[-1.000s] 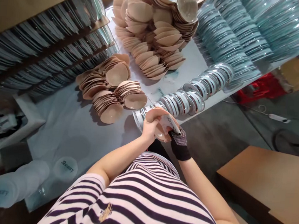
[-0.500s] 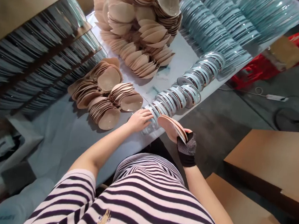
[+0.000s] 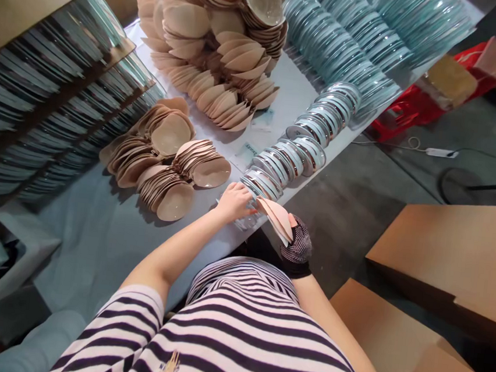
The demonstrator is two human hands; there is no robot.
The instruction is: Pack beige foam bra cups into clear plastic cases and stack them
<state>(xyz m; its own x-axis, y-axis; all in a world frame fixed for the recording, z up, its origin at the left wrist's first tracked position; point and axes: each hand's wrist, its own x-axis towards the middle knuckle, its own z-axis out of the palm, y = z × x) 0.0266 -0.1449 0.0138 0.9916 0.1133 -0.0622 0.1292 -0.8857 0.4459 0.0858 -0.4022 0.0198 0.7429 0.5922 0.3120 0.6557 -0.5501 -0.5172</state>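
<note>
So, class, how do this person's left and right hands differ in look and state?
The left hand is bare, while the right hand wears a dark, dotted glove. The right hand holds thin tan pieces; the left hand is back upward by the near end of the shiny discs. Both are close to the edge of the table.

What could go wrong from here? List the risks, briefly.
The beige pieces in the gloved right hand are held out at the edge of the table, so a loosened grip might let them fall.
The silvery discs lean in a row along that edge; a nudge from the left hand, at the row's near end, could topple some.
</note>
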